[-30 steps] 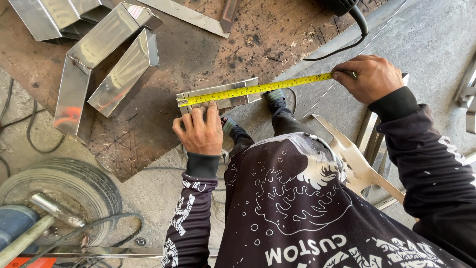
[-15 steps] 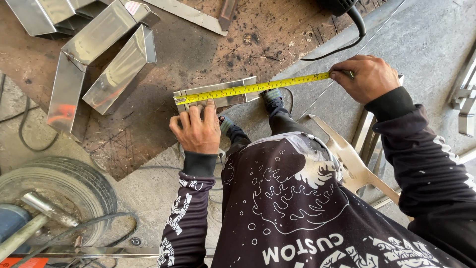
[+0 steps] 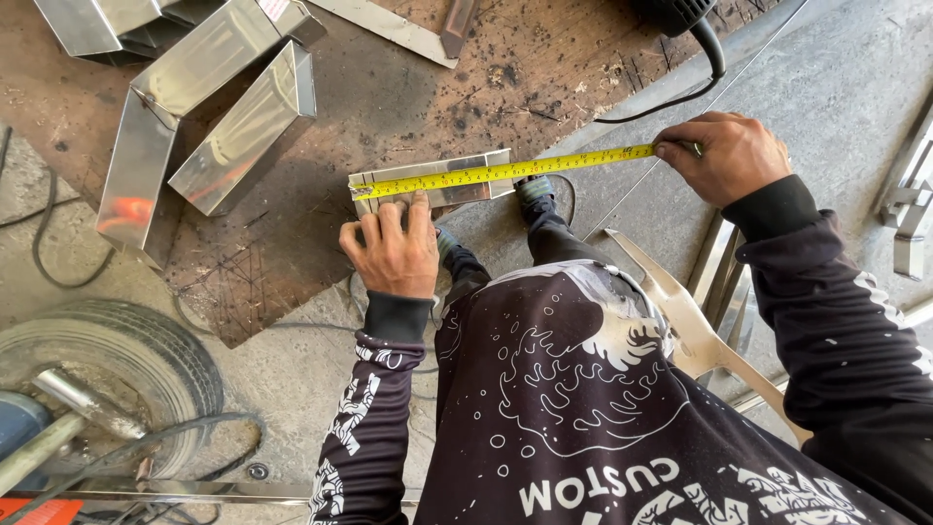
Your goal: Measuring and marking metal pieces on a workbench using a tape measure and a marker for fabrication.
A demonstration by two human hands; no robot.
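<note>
A short shiny steel channel piece lies on a rusty brown board on the floor. A yellow tape measure blade is stretched along it from left to right. My left hand presses its fingertips on the piece's near edge, holding the tape's hook end down. My right hand is closed around the tape's other end, past the right end of the piece, over the grey concrete.
Bent stainless steel box sections lie at the upper left. A black power cable runs from a tool at the top. A tyre sits lower left, metal frames at the right, a pale chair beneath me.
Both hands and the tape stay in place on the steel piece; only the view has shifted slightly.
</note>
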